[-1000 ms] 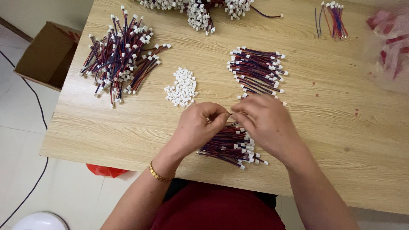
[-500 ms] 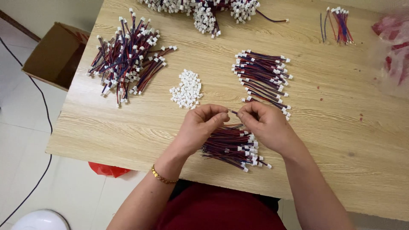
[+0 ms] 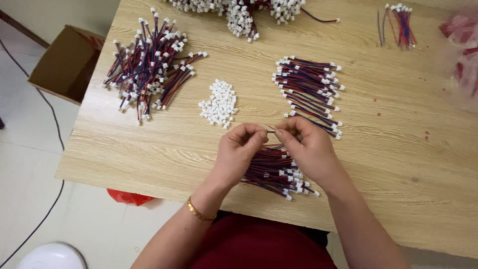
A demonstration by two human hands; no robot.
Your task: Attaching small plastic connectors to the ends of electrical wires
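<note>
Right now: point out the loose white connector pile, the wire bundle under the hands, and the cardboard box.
white connector pile [image 3: 219,104], head view, middle of the heap.
wire bundle under the hands [image 3: 271,172], head view, mid-length of the wires.
cardboard box [image 3: 62,65], head view, inner wall.

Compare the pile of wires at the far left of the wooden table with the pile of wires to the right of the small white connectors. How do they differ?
The left pile of red and blue wires is tangled, its wires crossing at many angles; the right pile of red and blue wires lies in neat, nearly parallel rows. The left pile looks bigger and spreads wider; the right pile is more compact. The right pile lies closer to the right hand. Both have white connectors on the wire ends.
</note>
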